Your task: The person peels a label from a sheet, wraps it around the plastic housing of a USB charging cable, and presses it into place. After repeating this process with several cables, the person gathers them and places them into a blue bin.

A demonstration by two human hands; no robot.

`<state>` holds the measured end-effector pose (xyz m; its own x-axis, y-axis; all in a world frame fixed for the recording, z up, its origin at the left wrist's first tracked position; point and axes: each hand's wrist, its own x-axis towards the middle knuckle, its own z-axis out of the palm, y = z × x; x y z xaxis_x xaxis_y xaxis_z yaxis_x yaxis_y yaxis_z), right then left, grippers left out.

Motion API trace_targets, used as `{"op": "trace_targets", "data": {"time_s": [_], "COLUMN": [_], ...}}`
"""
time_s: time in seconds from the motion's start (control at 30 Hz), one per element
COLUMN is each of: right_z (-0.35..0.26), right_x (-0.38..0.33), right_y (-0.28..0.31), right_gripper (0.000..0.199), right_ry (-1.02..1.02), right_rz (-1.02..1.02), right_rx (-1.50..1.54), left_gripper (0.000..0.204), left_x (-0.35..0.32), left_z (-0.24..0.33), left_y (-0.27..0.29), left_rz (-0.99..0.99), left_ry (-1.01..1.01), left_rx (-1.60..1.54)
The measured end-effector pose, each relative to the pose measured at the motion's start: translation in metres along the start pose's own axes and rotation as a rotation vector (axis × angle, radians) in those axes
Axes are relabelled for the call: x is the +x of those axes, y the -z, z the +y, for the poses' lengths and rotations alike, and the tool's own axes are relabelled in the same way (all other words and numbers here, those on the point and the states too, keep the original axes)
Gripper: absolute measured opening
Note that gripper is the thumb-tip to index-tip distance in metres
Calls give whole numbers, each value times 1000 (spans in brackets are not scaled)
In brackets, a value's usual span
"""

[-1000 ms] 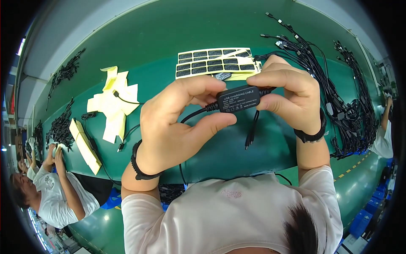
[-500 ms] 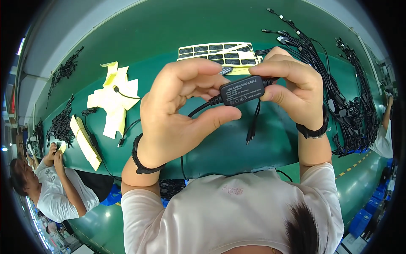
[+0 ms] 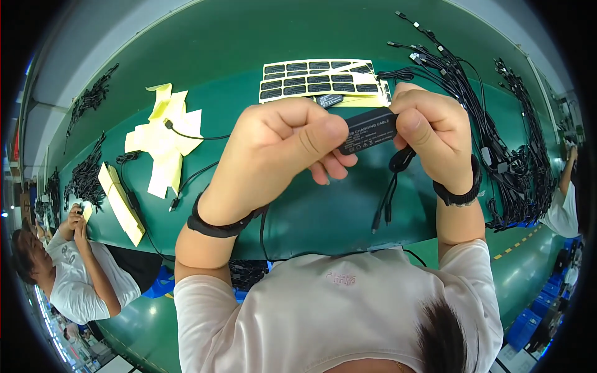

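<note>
A black charging cable with a flat rectangular in-line box (image 3: 372, 132) is stretched between my two hands above the green table. My left hand (image 3: 280, 146) is closed on the box's left end, thumb lying on top of its printed face. At the box's other end, my right hand (image 3: 432, 133) pinches the cable with thumb and fingers. Below the right hand hangs a tied bundle of black cable with its plug ends (image 3: 388, 199) pointing down. Just beyond my hands lies a sheet of black labels (image 3: 308, 82) on yellow backing, with a black label piece (image 3: 328, 101) at its near edge.
Crumpled yellow backing paper (image 3: 166, 146) and a folded yellow strip (image 3: 121, 202) lie on the left, among loose cables. Large heaps of black cables (image 3: 472, 105) cover the right side. Another heap (image 3: 87, 177) is at far left, near a seated person (image 3: 87, 273).
My left hand has closed from an open curve onto the box's left end. The hanging cable bundle has swung right and lower, and more of it shows.
</note>
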<state>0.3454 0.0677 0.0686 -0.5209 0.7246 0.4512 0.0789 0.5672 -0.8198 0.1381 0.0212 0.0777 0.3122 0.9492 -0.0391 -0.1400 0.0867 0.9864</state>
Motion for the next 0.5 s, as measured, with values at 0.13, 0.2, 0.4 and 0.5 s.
{"op": "trace_targets", "data": {"time_s": [0.13, 0.2, 0.4, 0.5], "right_z": [-1, -1, -1, 1], "right_x": [0, 0, 1, 1], "right_y": [1, 1, -1, -2], "right_gripper": [29, 30, 34, 34], "right_ry": [-15, -13, -3, 3], "right_rz": [-12, -22, -15, -17], "right_rx": [40, 46, 67, 76], "left_gripper": [35, 34, 33, 33], "left_x": [4, 6, 10, 9], "left_z": [0, -1, -4, -4], "left_y": [0, 1, 3, 5], "left_rz": [-50, -105, -96, -90], "left_ry": [132, 211, 246, 258], "left_rx": [-164, -304, -390, -397]}}
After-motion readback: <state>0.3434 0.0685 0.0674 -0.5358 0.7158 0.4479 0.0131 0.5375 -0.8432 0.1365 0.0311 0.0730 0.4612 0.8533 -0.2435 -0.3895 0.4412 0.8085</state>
